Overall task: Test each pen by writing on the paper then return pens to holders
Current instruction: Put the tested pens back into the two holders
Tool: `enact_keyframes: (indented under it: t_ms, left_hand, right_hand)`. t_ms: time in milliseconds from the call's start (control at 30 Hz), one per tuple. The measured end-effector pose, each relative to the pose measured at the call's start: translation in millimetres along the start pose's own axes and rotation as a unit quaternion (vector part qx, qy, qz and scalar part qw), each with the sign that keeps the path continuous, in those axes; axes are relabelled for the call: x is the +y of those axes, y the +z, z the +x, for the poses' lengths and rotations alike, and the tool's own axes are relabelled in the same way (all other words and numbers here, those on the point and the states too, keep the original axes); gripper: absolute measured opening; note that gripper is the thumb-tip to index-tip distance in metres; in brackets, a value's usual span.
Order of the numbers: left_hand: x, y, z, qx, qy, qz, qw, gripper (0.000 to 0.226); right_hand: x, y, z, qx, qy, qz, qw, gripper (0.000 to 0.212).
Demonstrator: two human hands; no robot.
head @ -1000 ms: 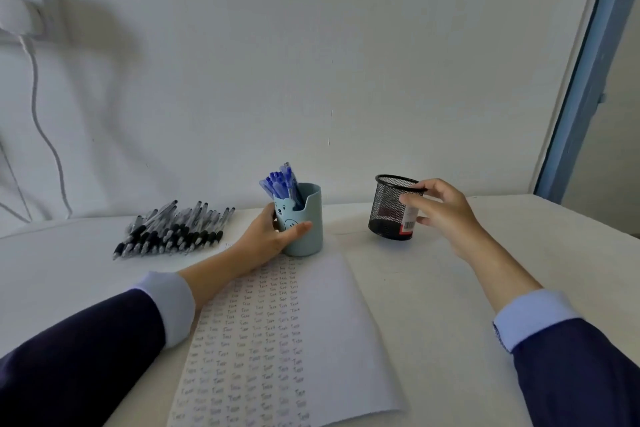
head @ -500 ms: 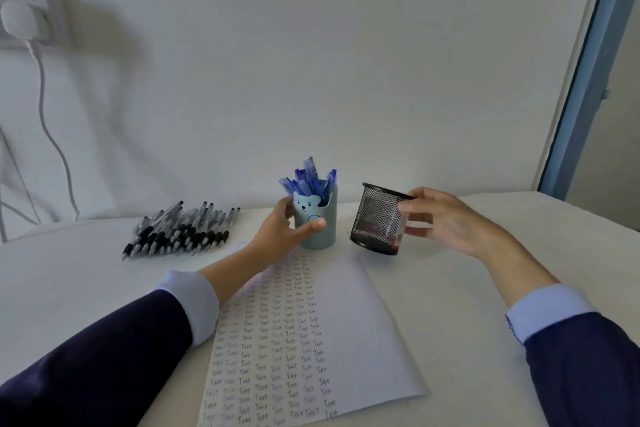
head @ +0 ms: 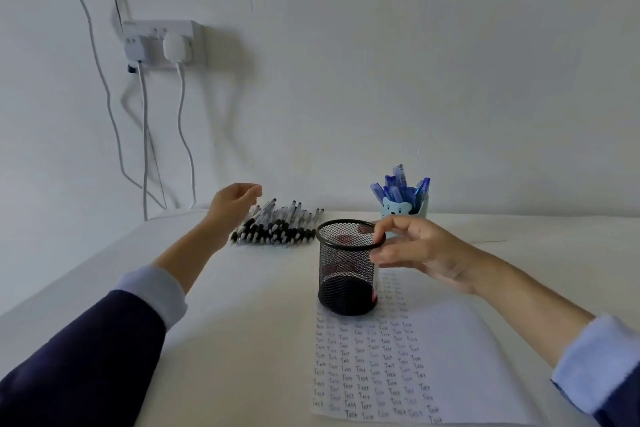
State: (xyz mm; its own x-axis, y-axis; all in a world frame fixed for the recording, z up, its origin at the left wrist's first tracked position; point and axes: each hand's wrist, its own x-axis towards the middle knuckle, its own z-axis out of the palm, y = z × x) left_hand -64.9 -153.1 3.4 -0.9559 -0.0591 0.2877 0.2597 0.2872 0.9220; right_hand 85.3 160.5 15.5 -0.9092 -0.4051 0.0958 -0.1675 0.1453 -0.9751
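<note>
- At frame centre, the black mesh holder (head: pixel 348 267) was seen upright on the top edge of the paper (head: pixel 450 357). Its rim was pinched by the right hand (head: pixel 419 250), with the index finger (head: pixel 379 236) hooked over the wire and the other fingers spread beside the wall.
- Contents?
- None could be made out, only a dark base and a red label showing through the mesh. The blue bear holder (head: pixel 405 210), right of centre at the back, was packed with blue pens (head: pixel 401 187).
- Other hand?
- The left hand (head: pixel 235 204) was held over the pile of black pens (head: pixel 277 229), left of centre on the table (head: pixel 242 322). Fingers were loosely curled and nothing was gripped.
- Risks?
- Tipping was judged the main one. An empty mesh holder is light, so it could be knocked over by a snagged release at the rim or by the first pens dropped in off-centre.
- And the pile?
- It could be scattered by a loose grab, and the round barrels would roll. Tested and untested pens could then be mixed. The upper rows of writing were partly covered by the holder.
</note>
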Motion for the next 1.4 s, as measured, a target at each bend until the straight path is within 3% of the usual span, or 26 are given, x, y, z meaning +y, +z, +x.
enact_keyframes:
  t_ms: [67,133,233,300,367,433,633,733,800,933,1133,1200,1333,1400]
  left_hand:
    - [-8,-13,14,0.016,-0.046,0.073,0.996,0.017]
    - [-13,-19,22,-0.019,-0.118,0.186,0.975,0.034]
    - [-17,-16,33,-0.065,-0.183,0.245,0.95,0.08]
    - [-14,-9,38,-0.085,-0.192,0.268,0.94,0.093]
    - [-6,-1,38,-0.116,-0.187,0.352,0.91,0.093]
    - [1,5,38,-0.134,-0.184,0.406,0.885,0.088]
    - [-12,8,58,-0.131,-0.267,0.352,0.888,0.048]
    - [-13,10,65,-0.147,-0.276,0.353,0.882,0.043]
    - [-13,9,69,-0.167,-0.276,0.347,0.881,0.048]
    - [-14,10,71,-0.18,-0.274,0.34,0.881,0.078]
    - [-14,0,64,-0.177,-0.253,0.265,0.913,0.086]
    - [-20,-11,66,-0.161,-0.243,0.224,0.93,0.076]
    - [-3,-27,51,-0.139,-0.205,0.127,0.96,0.028]
    - [25,-26,37,-0.142,-0.154,0.064,0.976,0.02]
  right_hand:
    - [4,8,6,0.007,0.001,-0.026,1.0,0.026]
    - [10,14,9,0.013,-0.004,-0.038,0.999,0.034]
    - [21,17,11,0.017,-0.002,0.005,1.0,0.077]
    - [26,20,12,0.016,0.003,0.024,1.0,0.099]
    - [30,25,12,0.008,0.007,0.015,1.0,0.099]
    - [33,30,11,-0.002,0.007,0.009,1.0,0.086]
    - [34,30,11,0.003,0.012,0.015,1.0,0.067]
    - [34,29,12,0.003,0.016,0.015,1.0,0.063]
    - [33,28,12,0.002,0.021,0.016,1.0,0.062]
    - [36,27,13,0.002,0.022,0.021,1.0,0.062]
    - [35,28,13,0.003,0.018,0.023,1.0,0.061]
    - [36,29,13,0.005,0.016,0.022,1.0,0.061]
    - [36,29,13,0.009,0.014,0.017,1.0,0.061]
    - [35,30,13,0.01,0.016,0.017,1.0,0.061]
